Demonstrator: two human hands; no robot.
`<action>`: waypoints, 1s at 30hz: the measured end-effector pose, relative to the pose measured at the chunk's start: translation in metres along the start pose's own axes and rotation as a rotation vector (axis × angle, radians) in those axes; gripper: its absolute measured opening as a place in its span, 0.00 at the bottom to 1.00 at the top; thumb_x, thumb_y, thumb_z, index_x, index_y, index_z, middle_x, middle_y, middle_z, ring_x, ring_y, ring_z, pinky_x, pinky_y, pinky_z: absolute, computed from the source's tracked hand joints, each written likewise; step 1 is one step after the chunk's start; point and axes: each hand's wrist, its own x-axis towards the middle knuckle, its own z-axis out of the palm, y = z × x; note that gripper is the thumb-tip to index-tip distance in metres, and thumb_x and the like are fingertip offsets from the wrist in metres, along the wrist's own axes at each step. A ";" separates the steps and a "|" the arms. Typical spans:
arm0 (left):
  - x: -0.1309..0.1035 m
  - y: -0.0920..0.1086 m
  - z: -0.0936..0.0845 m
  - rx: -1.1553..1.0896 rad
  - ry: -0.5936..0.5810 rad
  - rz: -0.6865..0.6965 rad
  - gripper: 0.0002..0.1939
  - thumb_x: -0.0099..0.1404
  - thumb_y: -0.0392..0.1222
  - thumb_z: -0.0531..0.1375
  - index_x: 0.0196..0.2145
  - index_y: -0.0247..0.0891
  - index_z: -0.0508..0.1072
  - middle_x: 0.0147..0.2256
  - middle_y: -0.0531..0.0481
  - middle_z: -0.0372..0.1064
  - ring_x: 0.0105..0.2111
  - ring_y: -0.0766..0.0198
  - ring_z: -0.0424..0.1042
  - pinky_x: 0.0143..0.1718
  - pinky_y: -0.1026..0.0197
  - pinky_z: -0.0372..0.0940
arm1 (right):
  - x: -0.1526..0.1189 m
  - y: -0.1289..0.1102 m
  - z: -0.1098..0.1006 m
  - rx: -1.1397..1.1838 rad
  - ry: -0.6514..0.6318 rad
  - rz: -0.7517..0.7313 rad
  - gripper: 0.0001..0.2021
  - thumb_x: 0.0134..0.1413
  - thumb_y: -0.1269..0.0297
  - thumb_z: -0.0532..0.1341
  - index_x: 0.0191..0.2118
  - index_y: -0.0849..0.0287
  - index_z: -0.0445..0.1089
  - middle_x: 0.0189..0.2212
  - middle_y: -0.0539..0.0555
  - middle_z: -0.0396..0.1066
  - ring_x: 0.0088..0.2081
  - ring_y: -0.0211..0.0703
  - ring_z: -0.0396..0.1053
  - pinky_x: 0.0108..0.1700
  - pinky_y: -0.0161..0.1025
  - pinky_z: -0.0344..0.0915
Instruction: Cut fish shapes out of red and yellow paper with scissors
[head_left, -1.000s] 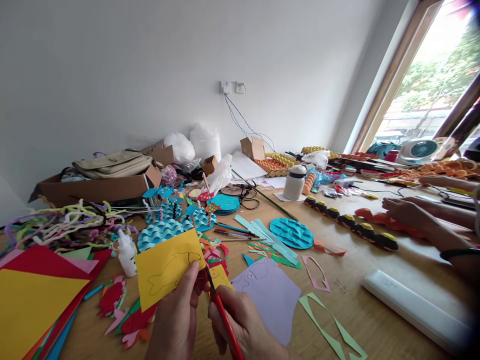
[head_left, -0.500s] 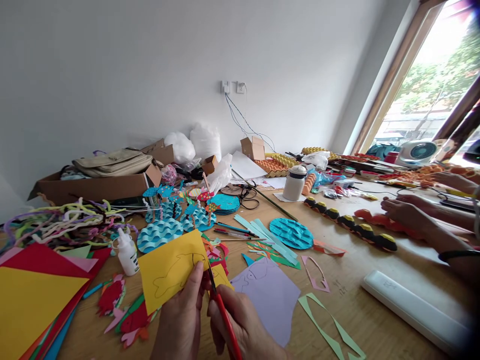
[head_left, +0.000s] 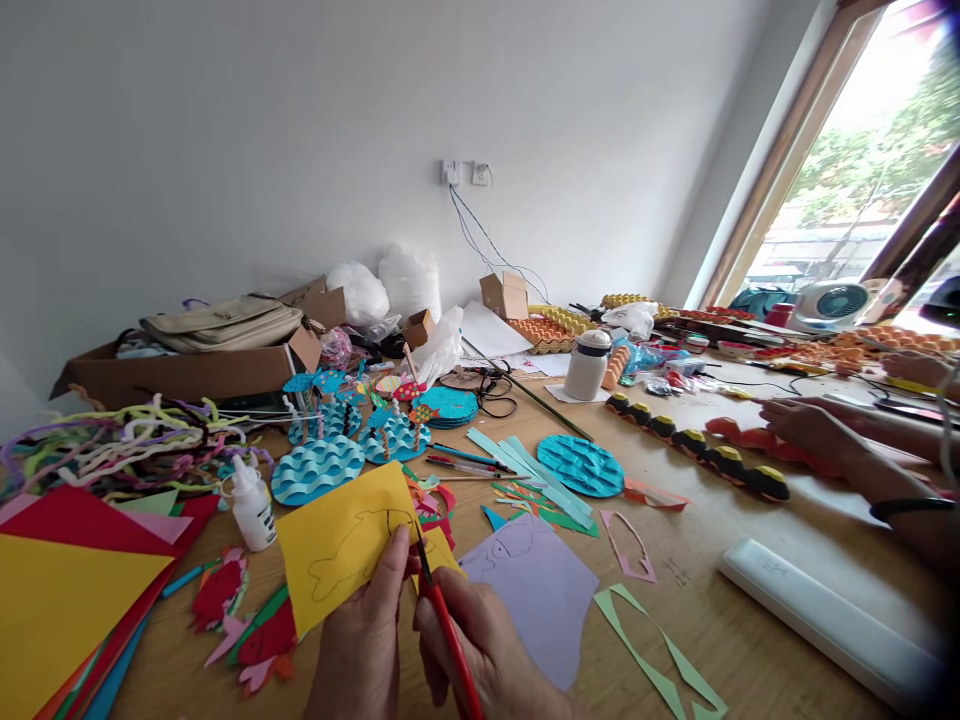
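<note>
Between the thumb and fingers of my left hand (head_left: 367,620) is a sheet of yellow paper (head_left: 330,545) with a fish outline drawn on it. My right hand (head_left: 480,630) grips red-handled scissors (head_left: 448,630), whose dark blades meet the paper's right edge near the fish's head. Another yellow piece (head_left: 439,550) shows behind the blades. On the table just right of my hands lies purple paper (head_left: 540,600) with a fish drawn on it. Cut-out paper fish in red, green and pink (head_left: 262,640) lie to the left of my left hand.
A white glue bottle (head_left: 251,505) stands left of the yellow sheet. Stacked coloured paper (head_left: 75,590) lies at far left, below pipe cleaners (head_left: 150,445). Blue wavy discs (head_left: 319,470) sit behind. A white case (head_left: 817,610) lies at right, near another person's hands (head_left: 810,430).
The scissors and yellow sheet stay almost in place at the sheet's right edge. The view has shifted very slightly. The other person's hands at right have moved a little.
</note>
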 end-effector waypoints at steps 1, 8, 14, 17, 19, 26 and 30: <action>-0.001 0.003 0.002 -0.012 0.020 -0.007 0.11 0.50 0.45 0.65 0.33 0.41 0.78 0.40 0.47 0.77 0.49 0.49 0.69 0.49 0.55 0.62 | 0.000 0.001 0.000 -0.001 0.001 -0.002 0.28 0.48 0.33 0.48 0.23 0.57 0.54 0.12 0.45 0.56 0.13 0.30 0.54 0.15 0.27 0.52; -0.003 0.007 0.004 -0.107 0.022 -0.067 0.13 0.48 0.47 0.66 0.32 0.39 0.78 0.40 0.46 0.77 0.48 0.48 0.70 0.49 0.52 0.64 | 0.001 0.007 0.002 0.010 0.020 -0.001 0.24 0.51 0.39 0.50 0.22 0.56 0.53 0.11 0.44 0.55 0.12 0.29 0.53 0.14 0.27 0.52; -0.002 0.004 -0.001 -0.083 -0.058 -0.079 0.14 0.48 0.48 0.66 0.32 0.39 0.78 0.39 0.45 0.78 0.47 0.47 0.71 0.51 0.50 0.63 | 0.002 0.009 0.000 0.022 0.022 -0.004 0.21 0.52 0.44 0.51 0.22 0.57 0.53 0.10 0.43 0.54 0.11 0.28 0.52 0.13 0.25 0.50; -0.001 0.005 -0.001 -0.083 -0.078 -0.100 0.14 0.49 0.48 0.66 0.32 0.39 0.78 0.38 0.45 0.78 0.47 0.48 0.72 0.51 0.51 0.63 | 0.002 0.010 0.000 0.020 0.016 0.010 0.21 0.52 0.44 0.51 0.22 0.57 0.53 0.10 0.43 0.55 0.11 0.28 0.52 0.12 0.25 0.50; -0.001 0.006 0.000 -0.095 -0.063 -0.107 0.14 0.49 0.48 0.66 0.32 0.38 0.78 0.38 0.45 0.78 0.46 0.48 0.72 0.50 0.51 0.63 | 0.001 0.011 0.000 0.015 0.011 0.013 0.21 0.53 0.44 0.51 0.21 0.57 0.53 0.10 0.43 0.55 0.11 0.28 0.52 0.12 0.25 0.49; -0.002 0.007 0.002 -0.115 -0.061 -0.115 0.14 0.52 0.49 0.64 0.33 0.38 0.78 0.34 0.45 0.79 0.48 0.48 0.71 0.49 0.52 0.64 | 0.002 0.012 0.001 0.014 0.003 0.029 0.23 0.53 0.41 0.50 0.22 0.57 0.54 0.09 0.43 0.55 0.10 0.28 0.52 0.12 0.24 0.48; 0.000 0.006 -0.001 -0.052 -0.068 -0.144 0.12 0.50 0.48 0.65 0.32 0.40 0.78 0.33 0.46 0.79 0.47 0.47 0.71 0.49 0.52 0.64 | 0.002 0.013 0.001 0.028 0.003 0.038 0.26 0.51 0.37 0.49 0.22 0.57 0.54 0.09 0.43 0.54 0.10 0.27 0.51 0.11 0.24 0.48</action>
